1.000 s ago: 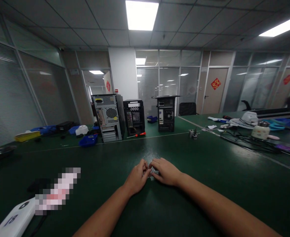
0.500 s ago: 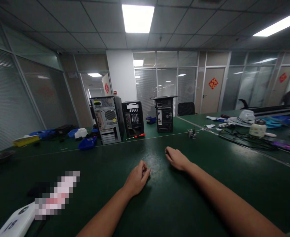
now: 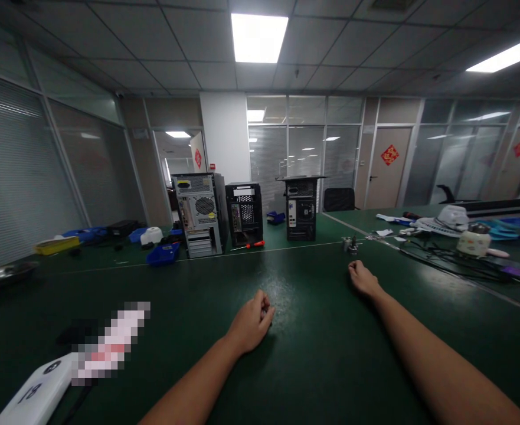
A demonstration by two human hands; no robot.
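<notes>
My left hand (image 3: 251, 321) rests low over the green table (image 3: 313, 348), its fingers curled closed. What lies inside that curl, if anything, is too small to make out. Farther right and forward, my right hand (image 3: 365, 280) is also closed, with its fingers folded under and their inner side hidden. Just beyond its knuckles stand small metal parts (image 3: 352, 244), apart from the hand. Farther back are a grey computer case (image 3: 204, 215), a black computer case (image 3: 244, 215) and another black computer case (image 3: 301, 212).
A red-handled screwdriver (image 3: 255, 244) lies before the middle case. Blue bins (image 3: 163, 254) and a yellow tray (image 3: 56, 245) sit at the left. A white device (image 3: 38, 389) marked 18 is at lower left. Black cables (image 3: 445, 260), a jar (image 3: 474, 242) and a white cap (image 3: 453, 218) lie right.
My right hand has moved right and away from my left hand, closer to the small metal parts. The left hand stays in nearly the same place. The view has turned slightly left.
</notes>
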